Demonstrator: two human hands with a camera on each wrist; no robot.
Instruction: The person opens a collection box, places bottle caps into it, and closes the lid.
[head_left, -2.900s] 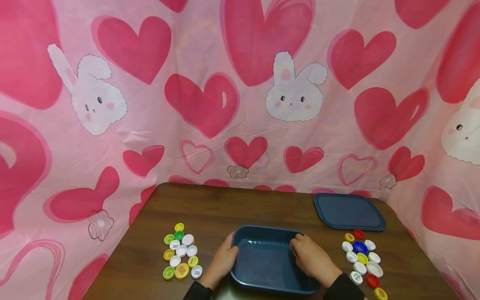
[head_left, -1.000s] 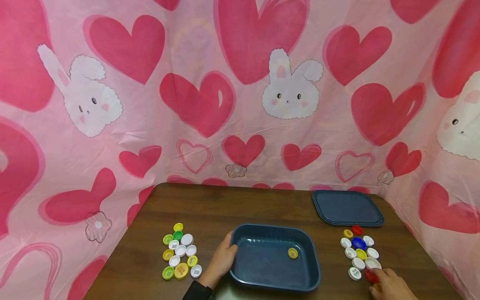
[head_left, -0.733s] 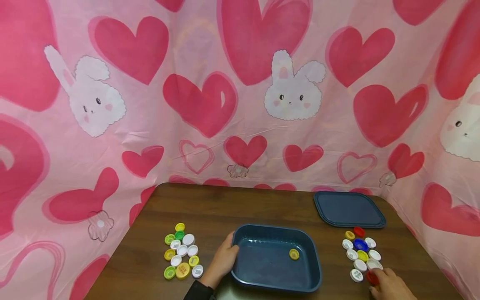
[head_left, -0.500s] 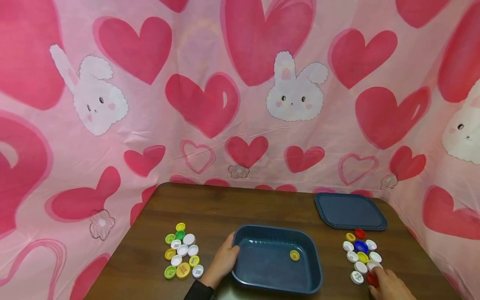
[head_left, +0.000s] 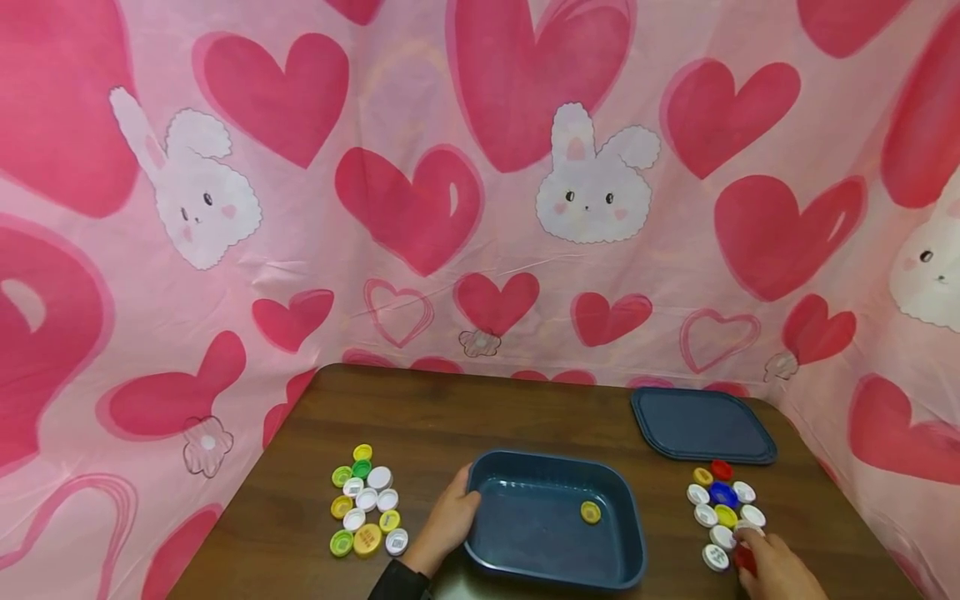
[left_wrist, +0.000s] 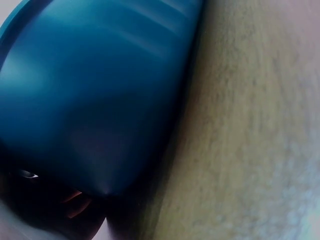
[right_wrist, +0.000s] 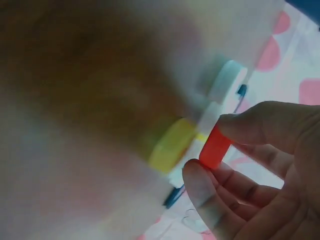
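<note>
A dark blue tray [head_left: 555,575] sits at the table's near edge with one yellow cap [head_left: 590,512] inside. My left hand [head_left: 447,521] grips the tray's left rim; the left wrist view is filled by the tray's blue wall [left_wrist: 90,100]. My right hand [head_left: 765,560] is at the near end of the right group of caps [head_left: 722,508]. In the right wrist view its thumb and fingers [right_wrist: 215,195] pinch a red cap [right_wrist: 215,147] by its edges, next to a yellow cap [right_wrist: 170,146] and white caps [right_wrist: 226,82].
A second group of green, yellow and white caps [head_left: 363,508] lies left of the tray. A dark blue lid [head_left: 701,425] lies flat at the back right. Pink heart-and-bunny cloth [head_left: 480,183] walls in the brown table [head_left: 420,425] on three sides.
My right hand left the tray, where a yellow cap now lies, and went to the right group of caps, closing on a red cap. The left hand stayed on the rim.
</note>
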